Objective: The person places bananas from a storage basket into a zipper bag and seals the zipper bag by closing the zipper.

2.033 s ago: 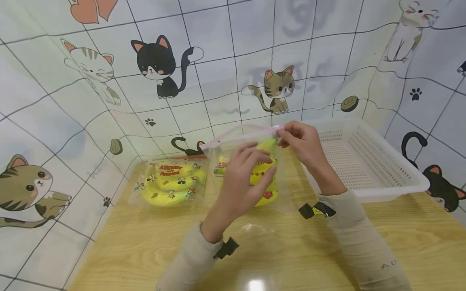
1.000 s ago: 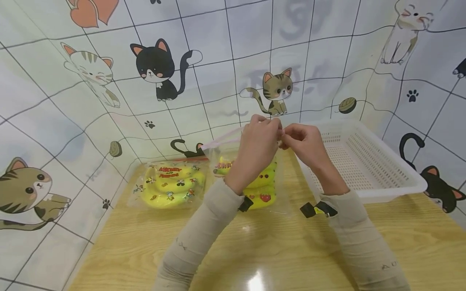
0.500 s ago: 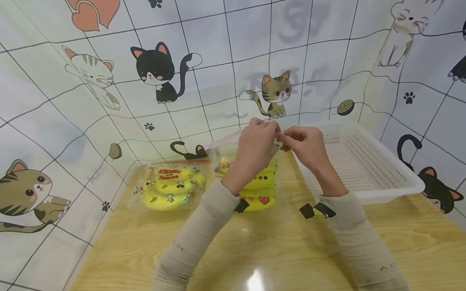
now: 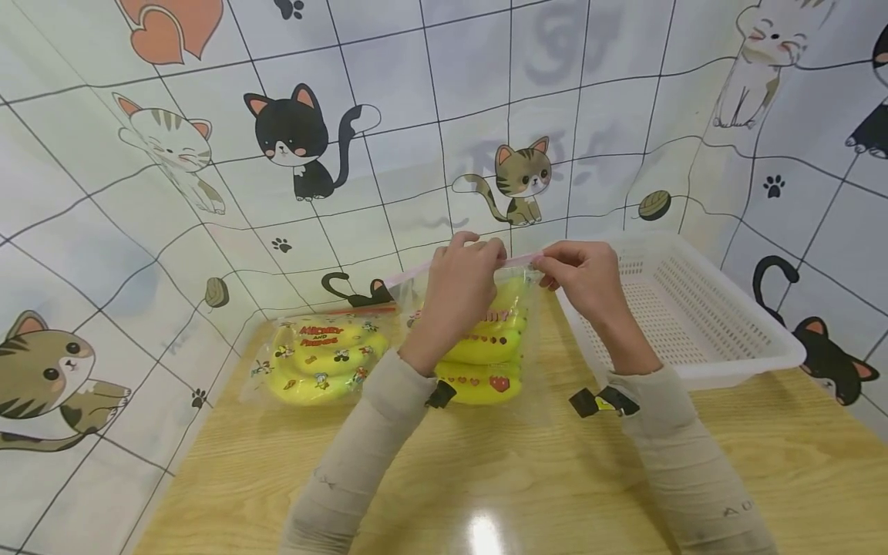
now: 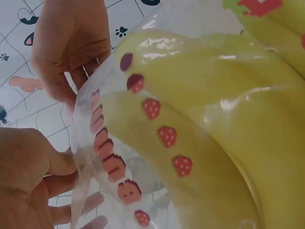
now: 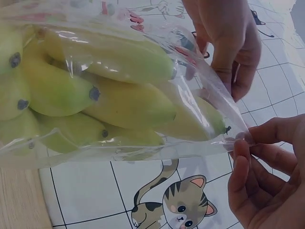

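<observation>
A clear zip bag [image 4: 534, 370] with a pink zip edge and printed strawberries stands upright on the table. Yellow bananas [image 4: 482, 351] fill it; their dark tips show through the plastic in the right wrist view. My left hand [image 4: 458, 289] pinches the zip edge along the bag's top, the thumb in front and the fingers behind it in the left wrist view. With thumb and fingertips, my right hand [image 4: 583, 277] pinches the bag's upper right corner, plain in the right wrist view. Part of the printed front is hidden behind the left hand.
On the left lies another clear bag [image 4: 319, 362] of bananas, with a red zip edge and "Mickey and Friends" print. A white perforated basket [image 4: 701, 308] stands at the right. Behind everything hangs a cat-print sheet [image 4: 416, 154]. The table [image 4: 486, 478] has a wood-grain surface.
My left hand went up to the right corner, then slid left along the zip edge. The gaping pink edges now lie together as one line. My right hand stays at the corner.
</observation>
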{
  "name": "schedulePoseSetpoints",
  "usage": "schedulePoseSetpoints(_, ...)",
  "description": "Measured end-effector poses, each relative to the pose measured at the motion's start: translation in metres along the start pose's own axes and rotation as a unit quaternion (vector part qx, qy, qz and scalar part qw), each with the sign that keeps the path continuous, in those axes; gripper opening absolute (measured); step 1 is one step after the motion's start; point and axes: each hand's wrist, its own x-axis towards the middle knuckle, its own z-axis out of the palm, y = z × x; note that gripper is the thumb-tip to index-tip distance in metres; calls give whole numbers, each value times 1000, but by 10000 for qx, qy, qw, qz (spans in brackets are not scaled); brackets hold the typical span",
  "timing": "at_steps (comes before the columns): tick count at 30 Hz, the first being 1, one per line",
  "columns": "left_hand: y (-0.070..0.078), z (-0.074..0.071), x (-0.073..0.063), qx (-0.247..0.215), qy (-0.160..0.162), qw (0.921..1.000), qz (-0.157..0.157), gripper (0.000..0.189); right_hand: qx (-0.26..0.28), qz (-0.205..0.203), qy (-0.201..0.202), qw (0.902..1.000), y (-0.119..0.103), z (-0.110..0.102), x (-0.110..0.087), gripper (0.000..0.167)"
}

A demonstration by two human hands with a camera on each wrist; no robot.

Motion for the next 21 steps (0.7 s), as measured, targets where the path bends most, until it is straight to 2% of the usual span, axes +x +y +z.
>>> schedulePoseSetpoints(5,-11,-2,-5,-267,93,9995,-132,14,-20,64,39,10000,-2,-2,-1,21)
schedulePoseSetpoints(12,-24,3,-13,-437,433,9977,-272,13,-100,249,-18,9996,-2,-6,-1,23)
schedulePoseSetpoints(17,-33,9,-21,-186,876,9952,-398,13,-194,222,-78,9995,-2,-7,-1,23)
schedulePoseSetpoints(21,-44,17,-30,77,1438,9888,-391,14,-204,236,-99,9995,-4,-7,0,21)
